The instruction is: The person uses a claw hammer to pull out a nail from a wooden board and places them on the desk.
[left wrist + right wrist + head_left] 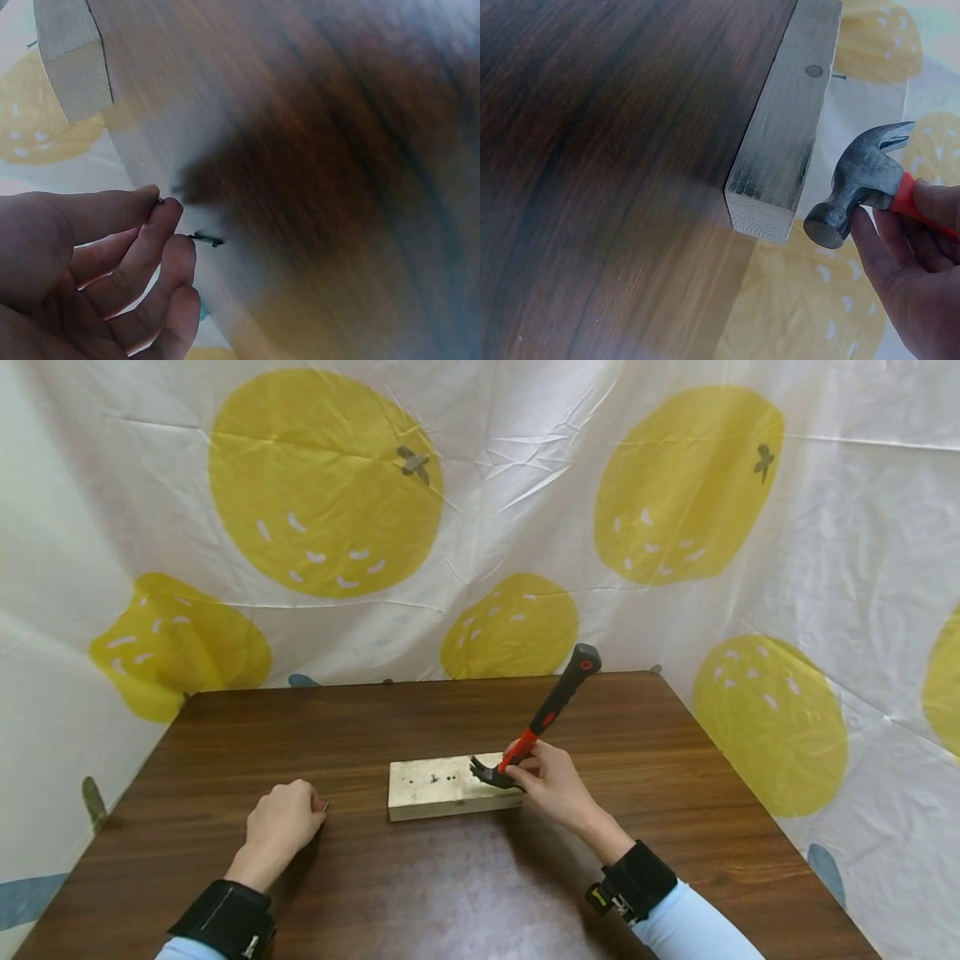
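Note:
My right hand (558,785) holds a claw hammer (522,737) by the red neck just below its head, with the black handle slanting up and away. The hammer's head (866,180) hangs over the right part of a pale wooden block (423,810) lying on the table. A nail (838,76) sticks up from the block's top in the right wrist view. To the block's left, my left hand (281,818) is low over the table, pinching a small nail (160,200) between thumb and forefinger, mostly hidden by them. Small dark nails (206,240) show beside another fingertip.
The brown wooden table (300,727) extends around the block on all sides. Behind it and along the sides hangs a white cloth (517,468) printed with yellow fruit. Several dark holes or marks dot the block's top.

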The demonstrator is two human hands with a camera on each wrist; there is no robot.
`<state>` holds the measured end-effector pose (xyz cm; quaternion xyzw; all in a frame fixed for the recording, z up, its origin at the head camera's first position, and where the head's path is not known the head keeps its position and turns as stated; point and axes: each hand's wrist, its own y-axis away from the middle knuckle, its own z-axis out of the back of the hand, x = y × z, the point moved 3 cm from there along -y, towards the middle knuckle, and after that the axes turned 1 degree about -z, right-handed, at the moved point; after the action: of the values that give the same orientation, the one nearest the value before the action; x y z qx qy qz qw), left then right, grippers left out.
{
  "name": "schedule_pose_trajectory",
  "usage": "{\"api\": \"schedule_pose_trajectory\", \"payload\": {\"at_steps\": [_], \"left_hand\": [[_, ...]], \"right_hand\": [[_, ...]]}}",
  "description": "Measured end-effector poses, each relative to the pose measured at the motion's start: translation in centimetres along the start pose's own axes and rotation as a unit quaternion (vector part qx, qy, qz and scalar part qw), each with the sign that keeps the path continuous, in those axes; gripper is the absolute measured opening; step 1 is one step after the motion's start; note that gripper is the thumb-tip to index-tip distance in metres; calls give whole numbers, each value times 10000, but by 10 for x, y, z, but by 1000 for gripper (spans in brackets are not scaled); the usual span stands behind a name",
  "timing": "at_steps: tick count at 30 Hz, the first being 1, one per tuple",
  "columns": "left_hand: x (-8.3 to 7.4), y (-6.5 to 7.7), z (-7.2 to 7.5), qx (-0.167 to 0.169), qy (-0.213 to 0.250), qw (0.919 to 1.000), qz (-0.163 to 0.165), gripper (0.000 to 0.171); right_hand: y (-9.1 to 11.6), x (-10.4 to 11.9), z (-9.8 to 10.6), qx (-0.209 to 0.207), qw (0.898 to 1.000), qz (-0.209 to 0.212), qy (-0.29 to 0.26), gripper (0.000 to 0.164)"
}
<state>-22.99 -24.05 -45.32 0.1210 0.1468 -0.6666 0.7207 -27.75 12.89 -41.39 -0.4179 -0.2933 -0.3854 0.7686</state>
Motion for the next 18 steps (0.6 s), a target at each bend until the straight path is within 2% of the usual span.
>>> {"api": "schedule_pose_trajectory", "payload": {"at_steps": [2,9,18], "left_hand": [[0,0,0,8,-2,10000,5,20],[2,0,-1,6,-33,10000,23,23],[3,0,-3,-46,-6,10000,0,37]], "right_hand": [[-1,-9,-1,-8,10000,9,4,20],[-2,-10,-1,92,9999,83,49,19],[-5,-13,-4,218,9991,294,236,21]]}}
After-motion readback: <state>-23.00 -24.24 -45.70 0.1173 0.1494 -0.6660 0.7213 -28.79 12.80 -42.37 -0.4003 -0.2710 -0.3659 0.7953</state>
